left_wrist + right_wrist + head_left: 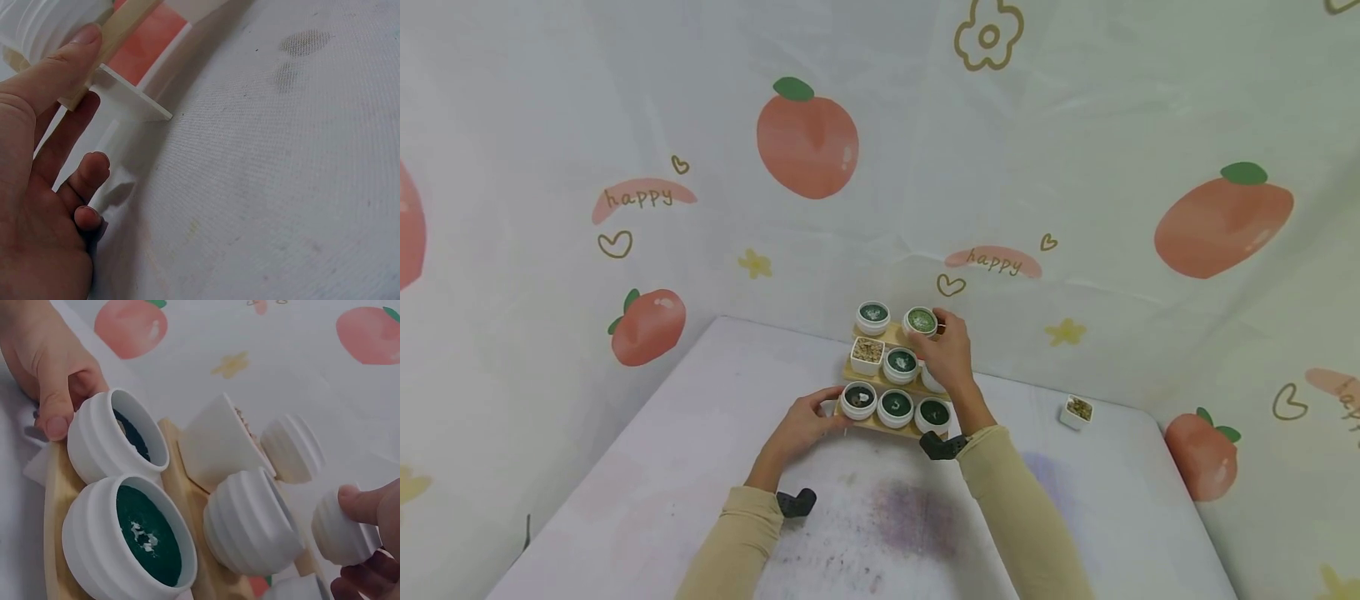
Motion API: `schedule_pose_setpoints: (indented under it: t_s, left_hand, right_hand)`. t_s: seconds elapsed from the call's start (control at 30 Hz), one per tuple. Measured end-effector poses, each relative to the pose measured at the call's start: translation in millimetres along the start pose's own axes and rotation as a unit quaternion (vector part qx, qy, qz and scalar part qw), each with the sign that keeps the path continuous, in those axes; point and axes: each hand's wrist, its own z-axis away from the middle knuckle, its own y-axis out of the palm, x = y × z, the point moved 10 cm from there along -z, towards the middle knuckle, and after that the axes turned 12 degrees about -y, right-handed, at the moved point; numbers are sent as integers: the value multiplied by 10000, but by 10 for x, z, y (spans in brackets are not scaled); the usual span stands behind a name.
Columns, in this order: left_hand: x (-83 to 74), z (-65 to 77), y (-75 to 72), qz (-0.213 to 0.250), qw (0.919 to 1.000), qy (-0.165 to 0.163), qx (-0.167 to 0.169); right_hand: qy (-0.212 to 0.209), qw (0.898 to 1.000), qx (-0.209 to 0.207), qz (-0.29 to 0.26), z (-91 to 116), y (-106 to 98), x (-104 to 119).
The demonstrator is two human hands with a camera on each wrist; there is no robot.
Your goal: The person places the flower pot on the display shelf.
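A three-tier wooden stand carries several small white pots with dark green contents. My left hand pinches the left end of its lowest tier; in the left wrist view the thumb lies on the wooden board and the index finger is beneath. Beside the thumb sits a ribbed white pot. At the top tier, my right hand grips a round white pot with light green contents, thumb on its near side. Whether this pot touches the tier cannot be told. My right hand partly hides a middle-tier pot.
A square white pot with pebble-like contents stands on the middle tier. Another small square pot is alone at the table's right. The white table meets a fruit-printed backdrop just behind the stand.
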Motion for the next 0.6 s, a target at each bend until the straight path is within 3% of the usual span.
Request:
schedule_pose_setpoints:
  t_s: [0.23,0.6]
  left_hand:
    - [17,-19,3,21,10000,-27,13]
    - [36,-29,-2,13,10000,-48,-59]
  right_hand:
    - [117,9999,69,-49,12,66,-19]
    - [65,9987,378,337,-15,151,7]
